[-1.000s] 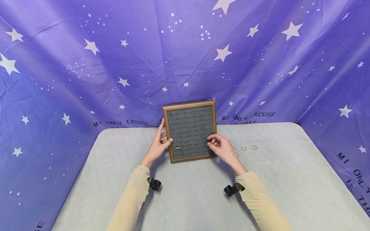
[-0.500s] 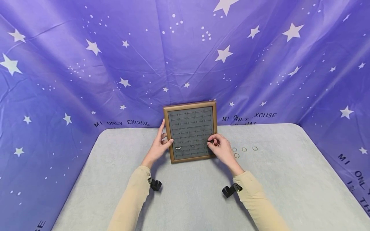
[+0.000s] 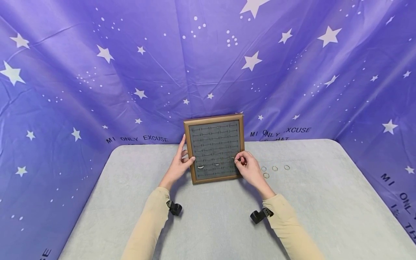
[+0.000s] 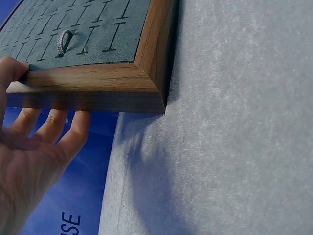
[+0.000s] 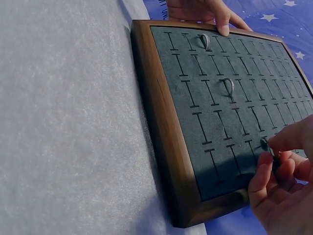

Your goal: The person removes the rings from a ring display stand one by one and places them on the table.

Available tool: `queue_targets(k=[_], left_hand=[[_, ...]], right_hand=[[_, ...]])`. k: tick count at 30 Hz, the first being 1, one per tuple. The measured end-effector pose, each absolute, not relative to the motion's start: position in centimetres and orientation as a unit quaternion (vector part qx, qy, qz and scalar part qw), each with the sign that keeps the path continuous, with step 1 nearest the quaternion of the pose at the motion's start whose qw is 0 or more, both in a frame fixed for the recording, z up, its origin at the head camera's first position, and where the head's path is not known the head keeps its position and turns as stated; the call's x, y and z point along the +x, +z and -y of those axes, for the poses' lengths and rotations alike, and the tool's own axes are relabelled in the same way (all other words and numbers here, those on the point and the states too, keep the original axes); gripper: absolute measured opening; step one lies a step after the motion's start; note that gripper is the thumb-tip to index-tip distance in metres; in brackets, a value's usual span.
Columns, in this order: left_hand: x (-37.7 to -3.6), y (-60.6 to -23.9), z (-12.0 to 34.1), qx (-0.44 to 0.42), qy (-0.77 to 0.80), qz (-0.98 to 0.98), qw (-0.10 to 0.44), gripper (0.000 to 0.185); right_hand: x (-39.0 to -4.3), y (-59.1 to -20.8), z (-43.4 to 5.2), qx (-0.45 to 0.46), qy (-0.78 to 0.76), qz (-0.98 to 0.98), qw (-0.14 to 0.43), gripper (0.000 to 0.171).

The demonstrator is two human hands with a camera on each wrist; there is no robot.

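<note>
A wood-framed ring display board (image 3: 213, 123) with grey slotted felt stands tilted on the table, leaning back toward the cloth. My left hand (image 3: 180, 163) grips its left edge, thumb on the front (image 4: 11, 68) and fingers behind. Two rings sit in slots: one near the left (image 3: 200, 166) (image 5: 206, 41), another mid-row (image 3: 216, 164) (image 5: 228, 86). My right hand (image 3: 246, 165) pinches a small ring (image 5: 265, 143) between thumb and forefinger, against the felt near the board's right side.
Several loose rings (image 3: 274, 168) lie on the grey table (image 3: 312, 202) just right of my right hand. A purple star-printed cloth (image 3: 130, 72) hangs behind and around the table. Black camera mounts sit on both wrists.
My right hand has shifted slightly, bringing the pinched ring closer onto the felt. The left hand and board stay put.
</note>
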State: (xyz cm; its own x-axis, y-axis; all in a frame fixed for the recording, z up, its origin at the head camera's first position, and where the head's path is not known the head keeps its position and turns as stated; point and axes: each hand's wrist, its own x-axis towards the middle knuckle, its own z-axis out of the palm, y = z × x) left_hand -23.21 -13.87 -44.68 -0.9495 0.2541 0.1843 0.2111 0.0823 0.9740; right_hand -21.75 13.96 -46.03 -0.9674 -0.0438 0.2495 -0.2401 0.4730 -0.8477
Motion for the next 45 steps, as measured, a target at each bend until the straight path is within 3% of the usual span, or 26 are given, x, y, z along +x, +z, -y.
queue_targets(k=[10, 26, 37, 45], left_hand=[[-23.1, -44.6, 13.9, 0.159, 0.648, -0.744, 0.018, 0.087], [-23.1, -44.6, 13.9, 0.157, 0.652, -0.742, 0.016, 0.087], [-23.1, -44.6, 13.8, 0.162, 0.659, -0.734, 0.015, 0.087], [-23.1, -44.6, 13.8, 0.161, 0.664, -0.73, 0.015, 0.087]], right_hand=[[-21.6, -46.3, -14.3, 0.089, 0.514, 0.848, 0.097, 0.013], [-21.1, -46.6, -15.1, 0.093, 0.555, 0.819, 0.114, 0.007], [-20.6, -46.9, -16.0, 0.073, 0.563, 0.818, 0.092, 0.008], [-18.9, -44.5, -16.1, 0.053, 0.555, 0.826, 0.079, 0.006]])
